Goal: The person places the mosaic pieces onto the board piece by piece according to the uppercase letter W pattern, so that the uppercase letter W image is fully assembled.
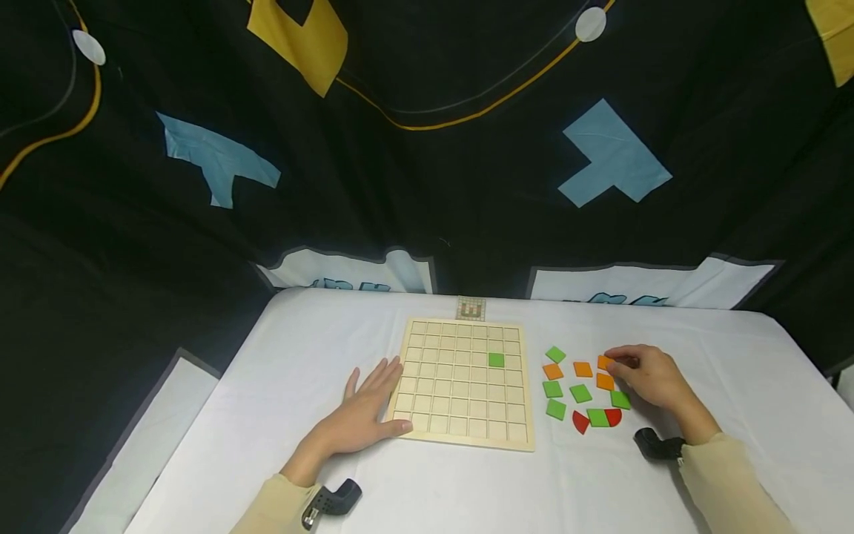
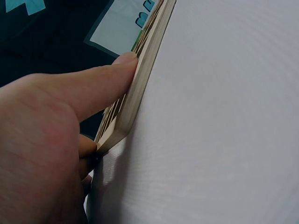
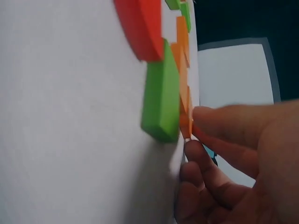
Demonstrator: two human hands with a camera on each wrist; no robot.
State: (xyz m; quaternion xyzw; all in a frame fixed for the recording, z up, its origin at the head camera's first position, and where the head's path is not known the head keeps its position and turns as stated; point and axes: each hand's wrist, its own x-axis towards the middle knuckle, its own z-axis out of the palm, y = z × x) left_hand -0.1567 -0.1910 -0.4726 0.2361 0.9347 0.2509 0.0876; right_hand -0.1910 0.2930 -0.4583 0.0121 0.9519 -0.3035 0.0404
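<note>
A pale wooden grid board [image 1: 460, 443] lies on the white table, with one green square tile [image 1: 497, 360] in a cell at its upper right. My left hand [image 1: 360, 415] rests at the board's left edge, fingers spread and straight, thumb on the front left corner. The left wrist view shows that thumb [image 2: 100, 86] lying over the board's rim [image 2: 135, 95]. On the right, my right hand [image 1: 646, 376] pinches an orange tile [image 1: 603, 362] between thumb and fingertips. In the right wrist view its fingertips [image 3: 203, 116] meet the tile's edge, low at the table.
Between board and right hand lie loose green tiles [image 1: 580, 393], orange tiles [image 1: 583, 368] and red rounded pieces [image 1: 580, 422]. A small patterned square [image 1: 471, 308] sits behind the board. A black patterned curtain [image 1: 467, 200] hangs at the table's back. Both wrists wear black devices [image 1: 657, 445].
</note>
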